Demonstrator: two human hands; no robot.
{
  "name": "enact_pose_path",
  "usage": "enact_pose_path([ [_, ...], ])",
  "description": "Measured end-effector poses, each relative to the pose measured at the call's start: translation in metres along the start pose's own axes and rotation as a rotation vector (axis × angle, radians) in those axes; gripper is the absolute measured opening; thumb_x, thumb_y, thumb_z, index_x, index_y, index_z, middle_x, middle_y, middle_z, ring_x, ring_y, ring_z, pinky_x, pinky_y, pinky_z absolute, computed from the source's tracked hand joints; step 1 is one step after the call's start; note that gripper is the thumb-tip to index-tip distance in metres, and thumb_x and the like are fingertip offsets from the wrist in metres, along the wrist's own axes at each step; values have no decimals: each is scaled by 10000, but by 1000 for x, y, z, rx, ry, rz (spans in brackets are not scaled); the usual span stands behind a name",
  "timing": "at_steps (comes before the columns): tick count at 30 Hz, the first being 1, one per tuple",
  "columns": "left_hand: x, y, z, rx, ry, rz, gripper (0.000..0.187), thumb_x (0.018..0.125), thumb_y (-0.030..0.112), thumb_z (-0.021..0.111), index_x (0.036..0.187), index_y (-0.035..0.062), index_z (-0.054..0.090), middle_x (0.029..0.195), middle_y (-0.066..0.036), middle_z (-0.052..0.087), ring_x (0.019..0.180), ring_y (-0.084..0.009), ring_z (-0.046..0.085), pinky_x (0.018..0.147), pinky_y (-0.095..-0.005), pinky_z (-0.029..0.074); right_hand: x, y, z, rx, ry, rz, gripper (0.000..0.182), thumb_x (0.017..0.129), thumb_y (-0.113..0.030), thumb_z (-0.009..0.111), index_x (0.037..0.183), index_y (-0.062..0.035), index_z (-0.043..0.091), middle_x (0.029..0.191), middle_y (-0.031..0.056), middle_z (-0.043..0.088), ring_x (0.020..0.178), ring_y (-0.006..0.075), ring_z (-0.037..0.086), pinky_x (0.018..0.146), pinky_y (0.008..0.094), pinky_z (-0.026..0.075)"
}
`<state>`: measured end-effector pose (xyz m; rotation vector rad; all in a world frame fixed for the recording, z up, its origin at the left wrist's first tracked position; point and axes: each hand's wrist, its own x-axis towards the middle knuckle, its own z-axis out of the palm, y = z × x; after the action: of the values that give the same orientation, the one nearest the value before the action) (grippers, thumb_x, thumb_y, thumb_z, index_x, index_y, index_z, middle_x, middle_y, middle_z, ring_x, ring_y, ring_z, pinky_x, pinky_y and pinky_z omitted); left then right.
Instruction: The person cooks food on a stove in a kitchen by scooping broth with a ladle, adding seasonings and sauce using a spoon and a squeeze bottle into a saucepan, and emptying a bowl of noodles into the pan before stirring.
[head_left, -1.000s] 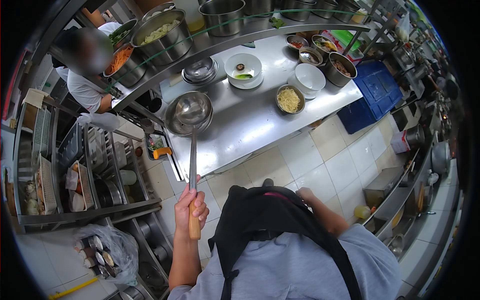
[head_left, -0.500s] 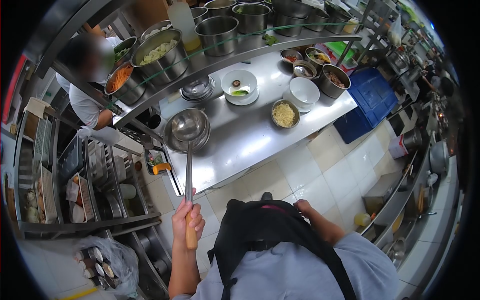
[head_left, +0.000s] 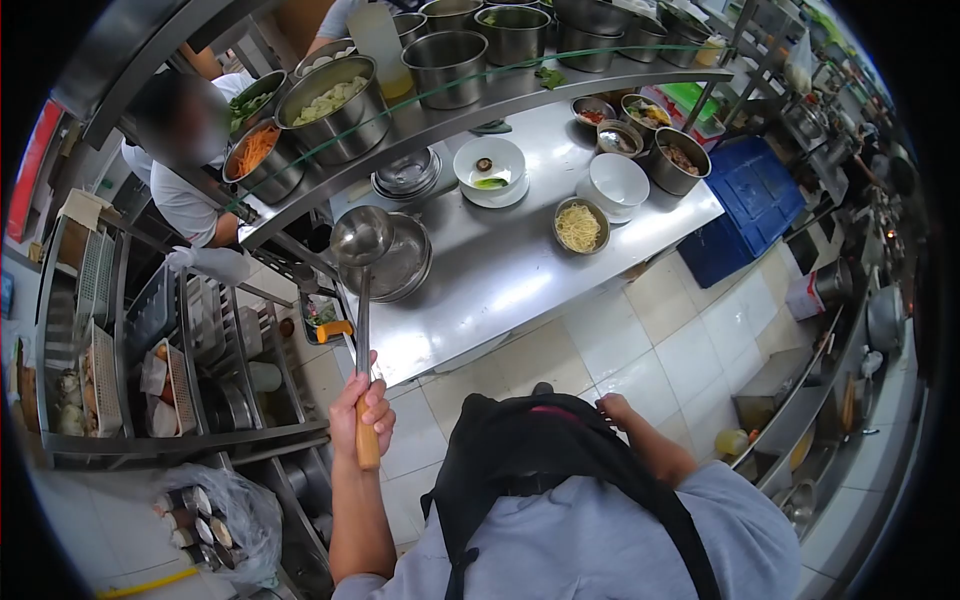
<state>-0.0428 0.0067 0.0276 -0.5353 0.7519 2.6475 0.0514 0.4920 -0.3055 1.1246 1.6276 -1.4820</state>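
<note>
My left hand [head_left: 362,415] is wrapped round the wooden end of a long-handled metal ladle [head_left: 364,320]. The ladle's round bowl points away from me and overlaps the left rim of stacked round steel bowls [head_left: 408,262] on the table's left end. To the right of my apron, my right hand [head_left: 615,410] has its fingers curled in, and nothing shows in it. Beyond the steel bowls stands a white bowl [head_left: 507,158] holding a mushroom slice and a green leaf. A steel bowl of noodles [head_left: 580,228] sits near the table's front edge, beside white bowls [head_left: 617,184].
A shelf [head_left: 420,118] carrying steel pots crosses above the steel table [head_left: 490,285]. Behind it at the left is a person [head_left: 185,200]. Left of me stands a rack of baskets [head_left: 172,385]; a blue bin [head_left: 745,205] is at the table's right end.
The ladle has shifted left with my left hand, its bowl moving from over the steel bowls to their left rim. My right hand stays beside the apron. The view has shifted slightly.
</note>
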Motion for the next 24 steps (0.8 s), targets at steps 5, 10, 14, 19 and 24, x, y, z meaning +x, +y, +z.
enact_pose_path([
  [5, 5, 5, -1, 27, -32, 20, 345, 1009, 183, 411, 1314, 37, 479, 691, -2, 480, 439, -42, 435, 403, -231, 416, 2, 2, 2, 26, -14, 1, 100, 847, -144, 614, 919, -84, 579, 814, 60, 586, 709, 183, 581, 595, 356, 512],
  [10, 8, 7, 4, 26, -49, 4, 344, 1009, 178, 407, 1313, 33, 481, 695, -7, 481, 447, -45, 442, 408, -233, 422, 0, 3, 3, -13, 3, 25, 156, 841, -134, 624, 965, -87, 543, 860, 89, 626, 775, 237, 634, 702, 413, 537],
  [14, 10, 8, 5, -13, -47, -35, 323, 998, 160, 422, 1302, 75, 491, 695, -21, 486, 444, -69, 431, 404, -241, 411, 4, 8, 2, -25, -11, 30, 154, 844, -134, 622, 966, -89, 541, 872, 91, 629, 781, 242, 634, 710, 420, 532],
  [19, 12, 7, 6, -15, -47, -48, 316, 1002, 164, 419, 1295, 77, 496, 694, -20, 488, 444, -70, 432, 404, -242, 413, 2, 11, 3, -19, 0, 50, 144, 850, -143, 629, 957, -95, 544, 865, 84, 622, 786, 235, 630, 716, 420, 527],
  [24, 13, 5, 5, -13, -39, -52, 312, 1007, 168, 413, 1292, 77, 498, 692, -20, 488, 442, -70, 431, 403, -240, 414, 4, 14, 3, -49, -16, 42, 126, 853, -142, 627, 947, -97, 556, 856, 73, 615, 777, 230, 627, 713, 421, 526],
])
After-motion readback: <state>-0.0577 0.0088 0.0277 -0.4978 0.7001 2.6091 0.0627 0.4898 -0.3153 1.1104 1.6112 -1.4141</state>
